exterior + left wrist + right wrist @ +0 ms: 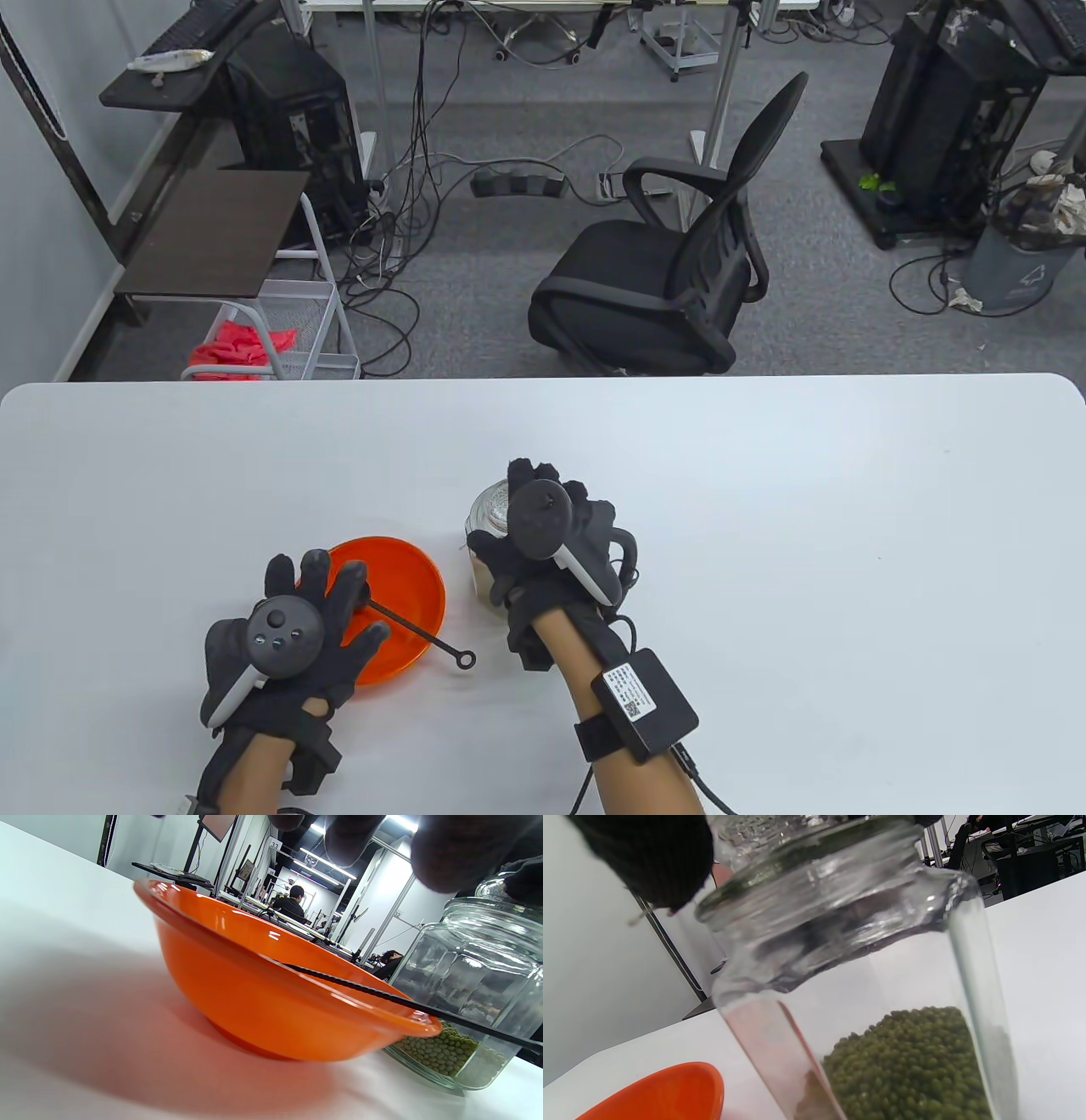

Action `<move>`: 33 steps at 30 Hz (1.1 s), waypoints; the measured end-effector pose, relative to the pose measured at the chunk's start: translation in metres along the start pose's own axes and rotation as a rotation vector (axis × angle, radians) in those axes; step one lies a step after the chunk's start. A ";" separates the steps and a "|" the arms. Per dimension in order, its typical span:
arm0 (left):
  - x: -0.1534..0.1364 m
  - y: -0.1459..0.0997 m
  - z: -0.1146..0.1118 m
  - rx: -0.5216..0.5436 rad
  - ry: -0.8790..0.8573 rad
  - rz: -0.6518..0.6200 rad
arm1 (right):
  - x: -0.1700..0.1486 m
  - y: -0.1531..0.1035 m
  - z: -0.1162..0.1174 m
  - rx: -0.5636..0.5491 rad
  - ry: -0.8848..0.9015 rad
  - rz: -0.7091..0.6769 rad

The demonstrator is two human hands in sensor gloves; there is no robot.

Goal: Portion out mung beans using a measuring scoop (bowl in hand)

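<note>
On the white worktop [764,509], lower centre, my right hand [551,543] grips the jar lid [492,501]; left hand [288,637] spreads wide over the orange bowl [407,586].

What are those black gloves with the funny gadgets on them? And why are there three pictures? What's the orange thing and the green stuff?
Those are a person's two hands in black sensor gloves, with a tracker strapped on the back of each. One picture looks down at the white table. The other two come from small cameras on the wrists, so things look huge and tilted.

The left hand is spread over an orange bowl, with its fingers open. A thin black scoop handle sticks out over the bowl's rim.

The right hand is on top of a glass jar, at its lid. The green stuff at the jar's bottom is mung beans, little dried beans for scooping into the bowl.
</note>
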State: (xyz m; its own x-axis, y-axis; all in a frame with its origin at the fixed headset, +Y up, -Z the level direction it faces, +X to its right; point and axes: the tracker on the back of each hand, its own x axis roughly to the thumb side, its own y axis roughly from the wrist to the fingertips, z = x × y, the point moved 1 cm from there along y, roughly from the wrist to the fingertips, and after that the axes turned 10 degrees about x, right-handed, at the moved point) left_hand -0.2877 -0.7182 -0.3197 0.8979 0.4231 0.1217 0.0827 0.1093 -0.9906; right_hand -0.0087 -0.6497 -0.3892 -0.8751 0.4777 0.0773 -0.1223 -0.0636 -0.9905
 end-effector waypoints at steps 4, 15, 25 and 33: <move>0.000 0.000 0.000 0.000 -0.002 0.002 | -0.002 0.001 0.000 0.007 0.013 0.001; 0.001 0.000 -0.001 -0.009 -0.003 -0.005 | -0.012 0.003 -0.002 -0.024 0.119 -0.027; 0.002 0.000 -0.001 -0.007 -0.012 -0.010 | -0.012 0.003 -0.008 -0.070 0.206 -0.039; 0.003 0.000 -0.001 -0.005 -0.017 -0.014 | -0.011 -0.009 -0.022 -0.104 0.284 -0.080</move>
State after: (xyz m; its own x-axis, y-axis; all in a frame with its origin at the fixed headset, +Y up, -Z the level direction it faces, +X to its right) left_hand -0.2849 -0.7181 -0.3194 0.8892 0.4367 0.1362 0.0970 0.1108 -0.9891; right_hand 0.0123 -0.6354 -0.3838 -0.6969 0.7044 0.1349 -0.1236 0.0673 -0.9900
